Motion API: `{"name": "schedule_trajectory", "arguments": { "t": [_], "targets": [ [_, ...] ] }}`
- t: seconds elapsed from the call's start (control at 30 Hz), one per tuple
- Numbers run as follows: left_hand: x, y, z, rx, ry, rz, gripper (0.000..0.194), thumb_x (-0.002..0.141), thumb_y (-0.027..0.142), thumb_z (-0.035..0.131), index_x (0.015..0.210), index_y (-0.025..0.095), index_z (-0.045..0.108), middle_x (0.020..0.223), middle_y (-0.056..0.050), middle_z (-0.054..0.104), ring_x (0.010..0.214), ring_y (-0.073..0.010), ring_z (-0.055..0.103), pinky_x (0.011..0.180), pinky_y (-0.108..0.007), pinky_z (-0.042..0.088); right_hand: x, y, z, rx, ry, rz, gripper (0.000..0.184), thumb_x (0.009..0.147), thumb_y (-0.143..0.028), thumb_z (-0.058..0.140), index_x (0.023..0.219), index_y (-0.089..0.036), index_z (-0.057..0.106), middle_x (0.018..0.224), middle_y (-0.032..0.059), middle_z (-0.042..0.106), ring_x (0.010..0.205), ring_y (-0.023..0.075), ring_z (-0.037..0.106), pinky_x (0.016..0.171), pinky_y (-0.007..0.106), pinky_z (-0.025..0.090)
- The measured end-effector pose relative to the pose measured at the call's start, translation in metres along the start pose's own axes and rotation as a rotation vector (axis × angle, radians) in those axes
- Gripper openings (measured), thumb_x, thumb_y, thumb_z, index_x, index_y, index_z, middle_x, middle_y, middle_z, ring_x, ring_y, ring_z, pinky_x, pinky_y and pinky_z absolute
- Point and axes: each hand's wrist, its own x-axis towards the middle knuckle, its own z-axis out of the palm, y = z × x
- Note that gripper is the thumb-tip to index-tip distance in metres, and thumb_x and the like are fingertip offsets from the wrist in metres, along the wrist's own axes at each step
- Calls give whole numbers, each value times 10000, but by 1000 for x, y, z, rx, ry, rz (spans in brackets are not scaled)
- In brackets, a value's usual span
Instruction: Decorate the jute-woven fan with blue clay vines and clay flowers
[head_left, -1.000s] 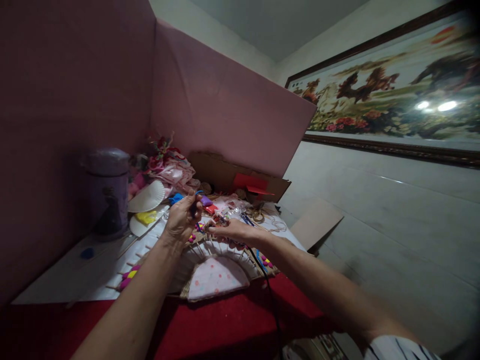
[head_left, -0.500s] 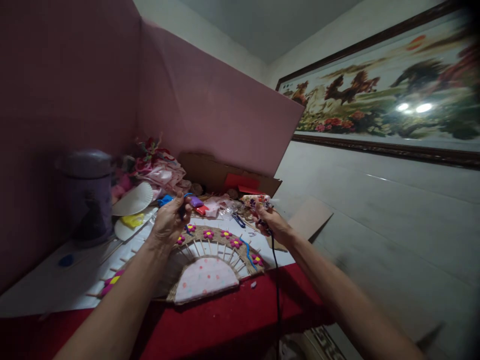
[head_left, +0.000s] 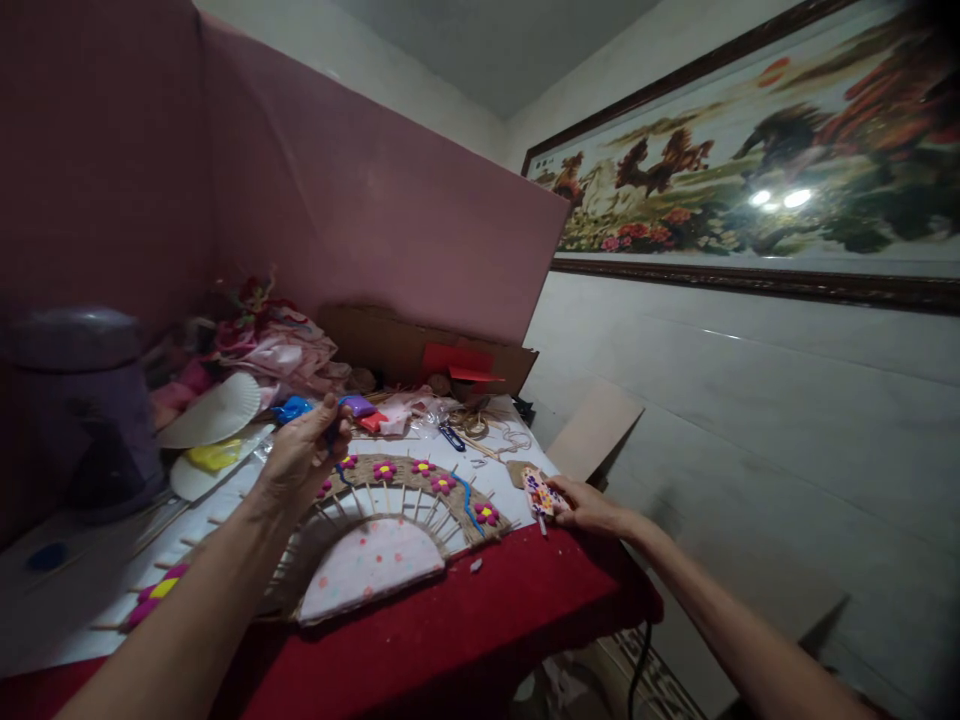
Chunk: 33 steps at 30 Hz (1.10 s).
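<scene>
My left hand [head_left: 298, 447] is raised over the left part of a fan-shaped craft piece, its fingers pinched on a thin strip of blue clay that is mostly hidden. The fan [head_left: 375, 570] has a spotted pink half-round base, thin wooden sticks and a brown twine band. Magenta flowers with yellow centres [head_left: 442, 484] and wavy blue strips [head_left: 468, 505] decorate the band. At the table's right edge, my right hand [head_left: 589, 507] is closed round a flower-patterned glue gun [head_left: 541, 494], low on the red cloth's border.
Behind the fan lie packets of blue [head_left: 292, 408] and purple clay [head_left: 358, 405], a dark blue cutter [head_left: 451, 437] and twine. A purple bin [head_left: 97, 420] and white paper plates [head_left: 217, 410] stand left. Cardboard [head_left: 596, 430] leans by the wall; a black cord [head_left: 640, 665] hangs below.
My right hand has carried the glue gun down and towards the table's right edge. My left hand remains raised with its pinch. The view has turned slightly right.
</scene>
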Motion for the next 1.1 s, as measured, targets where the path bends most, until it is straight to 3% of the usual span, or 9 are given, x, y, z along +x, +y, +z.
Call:
{"name": "schedule_trajectory", "arguments": {
  "t": [0.1, 0.17, 0.23, 0.33, 0.43, 0.53, 0.77, 0.93, 1.1],
  "targets": [
    [0, 0, 2, 72, -28, -4, 171, 705, 267, 708, 702, 110, 640, 556, -2, 565, 434, -51, 471, 381, -123, 377, 3, -5, -11, -76, 2, 67, 537, 659, -231, 631, 1182, -132, 565, 1146, 145, 576, 997, 261, 568, 866, 336, 428],
    [1, 1, 6, 112, -68, -9, 215, 670, 290, 740, 701, 100, 644, 562, -3, 563, 448, -48, 474, 385, -115, 365, 8, -23, -22, -86, 125, 57, 494, 685, -261, 635, 1158, -128, 586, 1118, 148, 587, 1007, 273, 563, 873, 363, 425],
    [4, 4, 13, 154, -106, -29, 275, 650, 334, 755, 689, 84, 646, 550, -7, 550, 436, -43, 459, 371, -116, 342, 17, -54, -32, 38, 309, -77, 347, 787, -255, 543, 1113, -162, 613, 1088, 115, 600, 967, 226, 579, 850, 343, 438],
    [8, 7, 26, 210, -124, -61, 326, 632, 374, 764, 653, 76, 633, 527, -11, 531, 408, -42, 431, 338, -120, 283, 35, -113, -38, 312, 425, -267, 239, 820, -179, 482, 978, -179, 661, 1009, 75, 630, 896, 175, 591, 767, 296, 465],
    [9, 7, 37, 259, -163, -99, 346, 628, 398, 762, 630, 79, 630, 494, -8, 505, 371, -43, 397, 308, -128, 205, 50, -165, -38, 488, 444, -404, 214, 820, -190, 524, 992, -190, 652, 1009, 60, 631, 886, 157, 588, 768, 290, 468],
    [10, 4, 41, 320, -216, -120, 363, 643, 424, 746, 621, 77, 643, 467, -3, 487, 349, -37, 362, 307, -136, 174, 62, -197, -37, 576, 407, -502, 278, 800, -255, 597, 1069, -189, 621, 1062, 66, 604, 833, 135, 593, 702, 256, 478],
    [17, -4, 36, 460, -285, -124, 374, 673, 429, 719, 520, 105, 611, 420, 0, 462, 322, -37, 335, 317, -156, 161, 86, -214, -27, 508, 388, -526, 236, 800, -309, 618, 996, -187, 665, 957, 46, 648, 755, 129, 590, 701, 253, 451],
    [22, -7, 39, 538, -275, -161, 454, 679, 498, 687, 478, 105, 580, 403, -3, 448, 318, -34, 328, 319, -148, 151, 99, -215, -20, 407, 473, -478, 150, 822, -285, 586, 884, -198, 690, 870, 25, 657, 747, 132, 569, 702, 249, 426],
    [22, -7, 40, 332, -258, -262, 439, 712, 545, 633, 668, 108, 637, 574, -67, 602, 450, -101, 525, 391, -169, 350, 101, -217, -23, 355, 565, -458, 191, 840, -352, 573, 847, -206, 695, 842, 23, 638, 708, 124, 553, 684, 245, 407]
  ]
}}
